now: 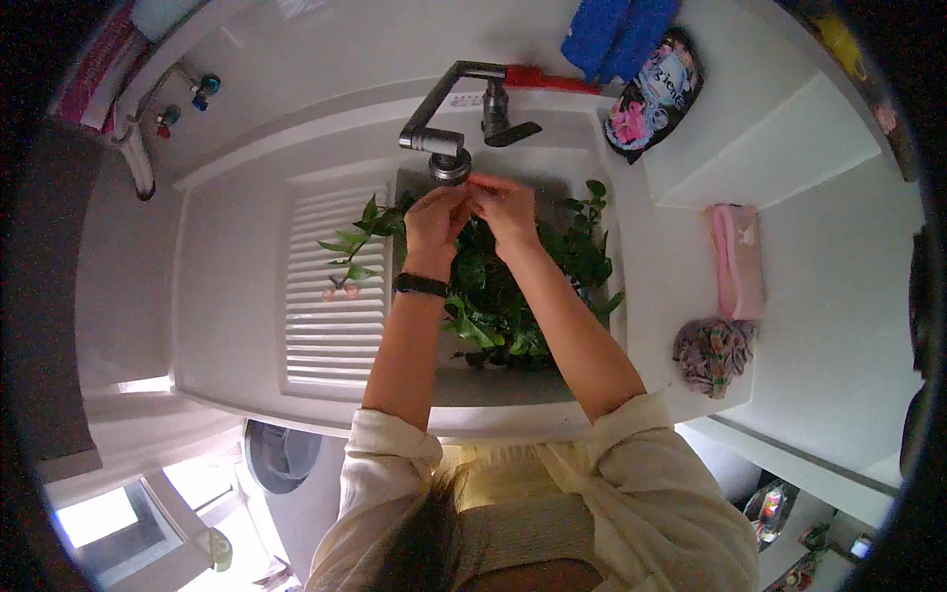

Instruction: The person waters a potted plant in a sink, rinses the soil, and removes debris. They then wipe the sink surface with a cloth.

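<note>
Leafy green vine cuttings fill the basin of a white utility sink, and one stem trails left over the ribbed washboard. My left hand and my right hand meet at the fingertips just below the spout of a metal faucet. The fingers are bent and slightly blurred; whether anything small is between them is not visible. A dark band circles my left wrist. Scissors with pink handles lie on the washboard under the trailing leaves.
A blue cloth and a black floral package are at the sink's back right corner. On the right ledge lie a folded pink cloth and a crumpled patterned cloth. The faucet lever extends right, near my hands.
</note>
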### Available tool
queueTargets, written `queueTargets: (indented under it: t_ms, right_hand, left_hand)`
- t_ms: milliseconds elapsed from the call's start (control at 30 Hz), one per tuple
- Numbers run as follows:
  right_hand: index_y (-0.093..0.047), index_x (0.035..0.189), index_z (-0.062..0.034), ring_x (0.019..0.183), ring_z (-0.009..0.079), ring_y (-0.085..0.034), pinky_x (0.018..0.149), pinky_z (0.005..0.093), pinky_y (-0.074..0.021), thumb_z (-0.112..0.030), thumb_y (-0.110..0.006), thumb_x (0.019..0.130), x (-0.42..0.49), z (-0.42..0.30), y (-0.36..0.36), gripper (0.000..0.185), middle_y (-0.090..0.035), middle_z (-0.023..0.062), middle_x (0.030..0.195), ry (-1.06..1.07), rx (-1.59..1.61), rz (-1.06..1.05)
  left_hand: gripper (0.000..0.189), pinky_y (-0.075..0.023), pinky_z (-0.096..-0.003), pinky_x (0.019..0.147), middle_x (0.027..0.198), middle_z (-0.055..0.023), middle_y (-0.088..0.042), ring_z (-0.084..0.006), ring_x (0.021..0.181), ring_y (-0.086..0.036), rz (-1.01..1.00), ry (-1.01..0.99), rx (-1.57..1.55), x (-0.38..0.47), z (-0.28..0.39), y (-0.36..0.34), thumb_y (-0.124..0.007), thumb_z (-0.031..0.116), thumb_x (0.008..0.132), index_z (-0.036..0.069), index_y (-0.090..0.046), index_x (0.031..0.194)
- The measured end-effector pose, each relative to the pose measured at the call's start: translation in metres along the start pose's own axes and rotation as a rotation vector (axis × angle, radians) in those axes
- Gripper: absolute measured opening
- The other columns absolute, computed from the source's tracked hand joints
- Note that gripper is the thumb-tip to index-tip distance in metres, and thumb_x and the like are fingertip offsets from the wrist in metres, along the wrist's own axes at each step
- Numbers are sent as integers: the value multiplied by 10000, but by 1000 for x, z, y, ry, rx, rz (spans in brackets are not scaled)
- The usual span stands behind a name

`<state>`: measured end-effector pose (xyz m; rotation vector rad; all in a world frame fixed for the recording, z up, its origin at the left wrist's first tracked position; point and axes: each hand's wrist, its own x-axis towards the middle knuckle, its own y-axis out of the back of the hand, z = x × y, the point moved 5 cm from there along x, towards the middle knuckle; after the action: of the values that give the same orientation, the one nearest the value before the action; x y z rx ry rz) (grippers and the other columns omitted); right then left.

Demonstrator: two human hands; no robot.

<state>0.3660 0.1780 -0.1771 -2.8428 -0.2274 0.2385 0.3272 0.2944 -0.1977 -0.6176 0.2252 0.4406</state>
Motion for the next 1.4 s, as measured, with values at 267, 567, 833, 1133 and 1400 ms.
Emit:
queueTargets:
  t_ms: [267, 567, 833, 1133, 1400]
  right_hand:
    - [-662, 976, -7, 804, 172, -653, 733, 277, -527, -80, -678, 809, 8, 10, 1, 183, -677, 83, 907, -228, 264, -198]
    - [-644, 956, -13, 869, 198, -652, 773, 301, -542, -59, -660, 820, 14, 6, 2, 144, -669, 88, 956, -288, 267, -278]
    - [-621, 954, -31, 867, 202, -633, 766, 296, -547, -24, -664, 786, 28, 24, 0, 173, -648, 78, 932, -380, 514, -192]
    - [-628, 993, -50, 889, 204, -628, 778, 297, -533, -50, -603, 854, 38, 22, -4, 142, -646, 81, 949, -329, 502, -395]
    - [-610, 1104, -59, 984, 192, -588, 850, 328, -462, -160, -583, 904, 28, -2, 32, 226, -626, 58, 1092, -434, 394, -265]
  left_hand:
    - [142, -518, -268, 740, 957, -78, -630, -175, 858, -611, -109, 53, -233, 4, -7, 19, -556, 43, 890, 2, -602, 1018]
    - [167, -527, -285, 801, 1011, -84, -617, -198, 893, -606, -196, 41, -305, 15, -5, 29, -557, 30, 886, -2, -583, 1048]
    - [180, -523, -307, 816, 1019, -86, -624, -204, 950, -605, -274, 74, -244, 18, 3, 5, -530, 23, 897, 18, -579, 1071]
    - [176, -481, -336, 889, 1060, -91, -608, -205, 992, -577, -340, 46, -354, 3, 13, -13, -517, 63, 910, 19, -565, 1074]
    - [182, -464, -272, 797, 1000, -85, -610, -174, 914, -581, -247, 60, -229, 11, 4, 23, -544, 70, 902, 23, -547, 1078]
